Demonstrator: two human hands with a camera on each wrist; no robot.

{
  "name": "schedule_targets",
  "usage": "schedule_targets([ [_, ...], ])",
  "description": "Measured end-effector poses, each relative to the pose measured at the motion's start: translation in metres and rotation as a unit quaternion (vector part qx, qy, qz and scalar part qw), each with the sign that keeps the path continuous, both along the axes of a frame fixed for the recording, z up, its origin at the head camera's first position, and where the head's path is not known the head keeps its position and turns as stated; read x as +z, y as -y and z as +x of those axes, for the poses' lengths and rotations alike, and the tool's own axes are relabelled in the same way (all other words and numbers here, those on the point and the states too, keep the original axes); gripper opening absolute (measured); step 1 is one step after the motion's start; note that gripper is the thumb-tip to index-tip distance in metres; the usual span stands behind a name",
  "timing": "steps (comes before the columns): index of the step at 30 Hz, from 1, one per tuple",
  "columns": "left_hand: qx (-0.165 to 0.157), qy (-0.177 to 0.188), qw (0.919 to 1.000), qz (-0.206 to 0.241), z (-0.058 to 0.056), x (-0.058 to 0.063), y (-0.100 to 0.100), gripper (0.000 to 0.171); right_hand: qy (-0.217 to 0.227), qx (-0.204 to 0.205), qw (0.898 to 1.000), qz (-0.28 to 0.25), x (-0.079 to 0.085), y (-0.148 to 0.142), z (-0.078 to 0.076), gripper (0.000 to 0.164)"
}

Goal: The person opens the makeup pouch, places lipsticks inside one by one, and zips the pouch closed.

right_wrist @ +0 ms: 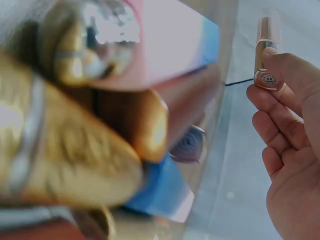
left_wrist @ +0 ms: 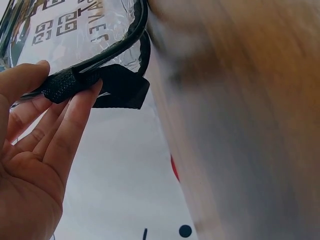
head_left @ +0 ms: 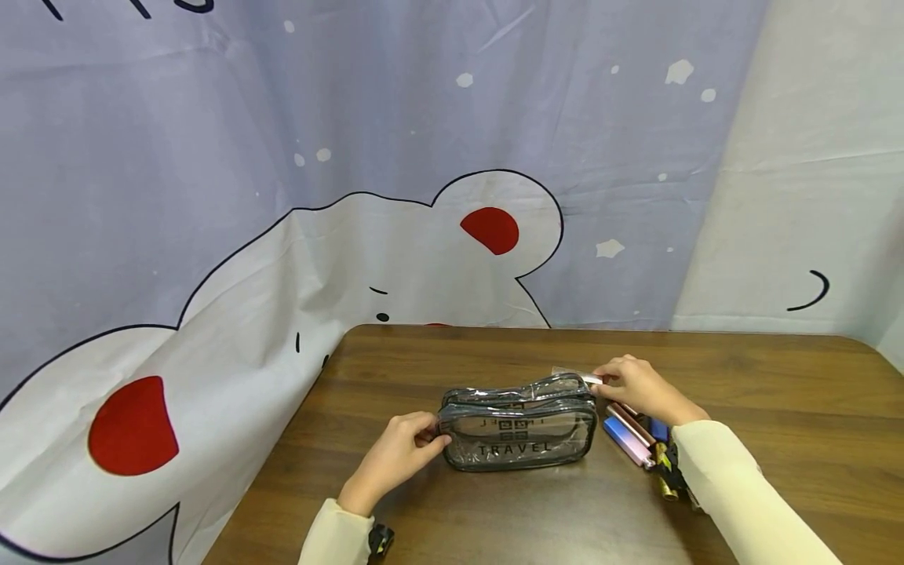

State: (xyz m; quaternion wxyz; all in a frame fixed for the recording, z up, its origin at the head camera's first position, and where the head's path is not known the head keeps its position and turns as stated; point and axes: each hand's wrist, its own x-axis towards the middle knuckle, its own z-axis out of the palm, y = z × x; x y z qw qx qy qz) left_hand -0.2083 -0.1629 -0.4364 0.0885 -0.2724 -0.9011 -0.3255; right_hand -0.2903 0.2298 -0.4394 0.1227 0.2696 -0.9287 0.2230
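A clear pouch with dark trim and the word TRAVEL (head_left: 519, 451) stands on the wooden table. My left hand (head_left: 395, 455) pinches its left end; in the left wrist view thumb and fingers hold a black fabric tab (left_wrist: 122, 87) there. Just beyond the pouch's right end, my right hand (head_left: 646, 390) holds a lipstick tube (right_wrist: 266, 52) between thumb and fingers. That tube has a clear cap, a gold middle and a round label reading 04 on its base. Whether the pouch's zip is undone, I cannot tell.
Right of the pouch lie several cosmetic tubes, among them a blue-to-pink tube (head_left: 627, 441), a brown tube (head_left: 633, 424) and a gold tube (head_left: 666, 477), partly under my right forearm. Behind the wooden table (head_left: 791, 392) hangs a printed curtain (head_left: 395, 102).
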Motion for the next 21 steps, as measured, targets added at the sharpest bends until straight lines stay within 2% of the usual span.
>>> schedule_targets([
  [6, -0.002, 0.007, 1.0, -0.001, -0.001, 0.001, -0.003, 0.017, -0.008, 0.004, 1.0, -0.003, 0.014, -0.007, 0.005, 0.018],
  [14, 0.001, 0.005, 1.0, -0.006, -0.004, 0.0, -0.01, 0.012, -0.043, 0.004, 0.999, -0.007, 0.037, -0.019, 0.015, 0.016],
  [21, -0.002, 0.008, 0.9999, 0.006, -0.008, 0.0, -0.015, 0.011, -0.075, -0.007, 0.997, -0.008, 0.055, -0.025, 0.024, 0.021],
])
